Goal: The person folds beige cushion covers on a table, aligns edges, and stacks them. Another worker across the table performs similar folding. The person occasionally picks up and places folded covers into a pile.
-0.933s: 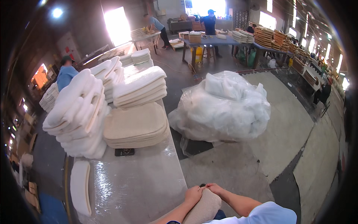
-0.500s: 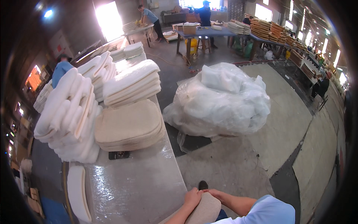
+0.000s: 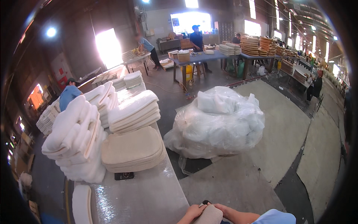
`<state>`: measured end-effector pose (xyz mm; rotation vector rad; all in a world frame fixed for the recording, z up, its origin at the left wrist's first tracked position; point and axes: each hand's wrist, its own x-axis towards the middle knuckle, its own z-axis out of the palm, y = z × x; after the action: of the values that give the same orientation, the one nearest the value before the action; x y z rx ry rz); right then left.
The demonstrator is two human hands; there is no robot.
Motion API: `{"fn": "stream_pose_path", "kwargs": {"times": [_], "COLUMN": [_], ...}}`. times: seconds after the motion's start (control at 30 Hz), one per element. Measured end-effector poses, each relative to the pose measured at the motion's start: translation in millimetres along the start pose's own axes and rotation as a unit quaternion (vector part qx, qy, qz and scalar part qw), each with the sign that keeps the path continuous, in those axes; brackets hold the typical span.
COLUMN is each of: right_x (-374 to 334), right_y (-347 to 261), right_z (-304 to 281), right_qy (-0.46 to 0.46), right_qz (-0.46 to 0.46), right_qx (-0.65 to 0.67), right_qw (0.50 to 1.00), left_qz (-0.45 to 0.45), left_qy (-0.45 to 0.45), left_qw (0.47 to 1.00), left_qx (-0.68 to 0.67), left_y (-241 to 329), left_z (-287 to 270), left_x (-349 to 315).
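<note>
At the lower edge, a beige cushion-like fabric piece lies close to my body, partly cut off by the picture. My left hand is closed on its far left edge. Opposite it, my right hand grips the far right edge, fingers bent and partly hidden. To the left is a plastic-covered table. It carries a neat stack of beige fabric pieces, with a dark phone-like object beside its near edge.
White padding stacks and folded white pads fill the table's far left. A curved white pad lies at its left edge. Right of the table sits a large plastic-wrapped bundle on the floor. Co-workers stand at farther tables, including a blue one.
My view has tilted up, so the table and bundle appear lower and more of the far room shows. Both hands keep hold of the beige fabric piece, now nearer the lower edge.
</note>
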<state>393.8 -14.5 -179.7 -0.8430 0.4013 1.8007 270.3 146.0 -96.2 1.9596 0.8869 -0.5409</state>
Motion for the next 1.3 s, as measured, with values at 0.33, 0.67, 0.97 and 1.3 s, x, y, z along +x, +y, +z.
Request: {"fn": "stream_pose_path", "kwargs": {"times": [0.33,0.67,0.97,1.3], "right_x": [22.4,-0.1,16.1,-26.9], "right_y": [-14.8,-1.5,-9.6,2.6], "right_z": [-19.2,-12.8,-54.0,15.4], "right_qy": [-0.006,-0.019,-0.025,0.017], "right_qz": [0.071,-0.028,0.081,-0.093], "right_qx": [-0.030,-0.207,-0.081,-0.145], "right_qw": [0.997,0.978,0.993,0.985], "left_qz": [0.002,-0.029,-0.013,0.107], "left_qy": [-0.006,0.010,0.012,0.156], "left_qw": [1.000,0.999,0.999,0.982], "left_qx": [0.027,0.018,0.040,-0.027], "left_y": [-1.0,-12.0,-0.2,-4.0], "left_z": [14.1,21.3,22.6,25.5], "left_x": [11.7,21.6,23.6,15.4]}}
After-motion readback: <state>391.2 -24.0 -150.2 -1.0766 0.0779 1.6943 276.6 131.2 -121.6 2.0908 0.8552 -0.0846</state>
